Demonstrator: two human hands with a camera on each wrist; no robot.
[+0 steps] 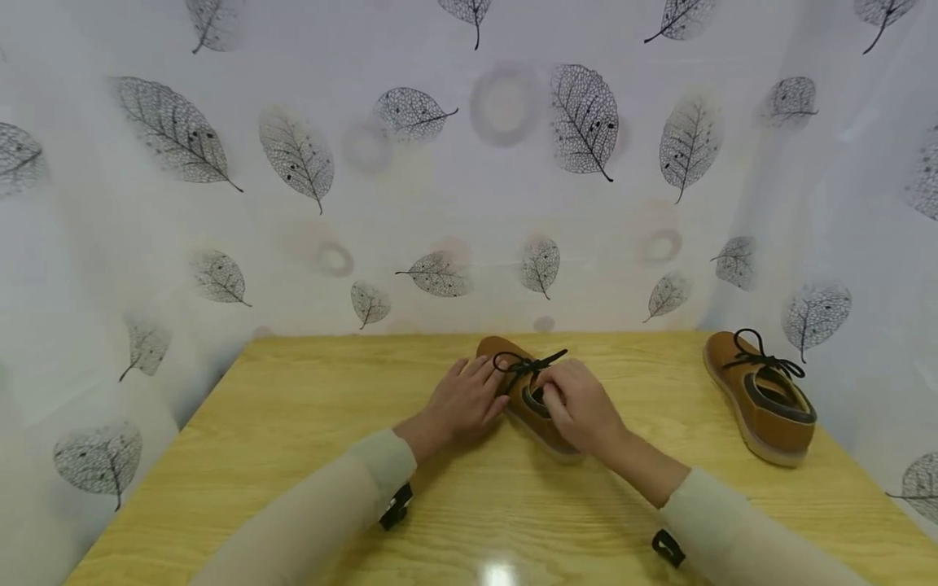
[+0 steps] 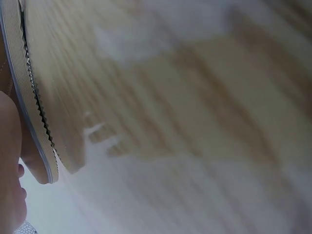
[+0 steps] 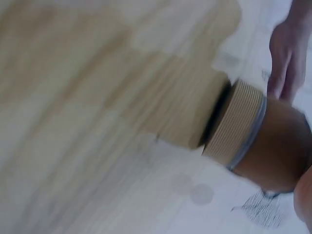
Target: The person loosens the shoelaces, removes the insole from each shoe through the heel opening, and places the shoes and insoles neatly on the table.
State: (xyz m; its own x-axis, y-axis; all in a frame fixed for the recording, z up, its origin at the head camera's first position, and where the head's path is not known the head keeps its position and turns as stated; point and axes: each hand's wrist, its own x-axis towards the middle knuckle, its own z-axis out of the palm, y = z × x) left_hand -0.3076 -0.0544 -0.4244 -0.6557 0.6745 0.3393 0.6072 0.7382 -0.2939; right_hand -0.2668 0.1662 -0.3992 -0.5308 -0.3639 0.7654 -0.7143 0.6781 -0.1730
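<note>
A brown leather shoe (image 1: pixel 545 427) with a tied black lace (image 1: pixel 526 366) stands on the table between my hands, its toe pointing away to the left. My left hand (image 1: pixel 463 399) lies against the shoe's left side with fingers fairly straight; it also shows at the edge of the left wrist view, beside the pale ridged sole (image 2: pixel 30 97). With curled fingers, my right hand (image 1: pixel 582 407) grips the shoe at its opening, just behind the bow. The exact spot under those fingertips is hidden. From the right wrist view, the heel (image 3: pixel 275 141) shows side-on.
A matching brown shoe (image 1: pixel 780 419) with a tied black lace stands near the table's right edge. The wooden table (image 1: pixel 315 391) has a glossy surface. Behind and at both sides hangs a white curtain (image 1: pixel 440 195) printed with leaves.
</note>
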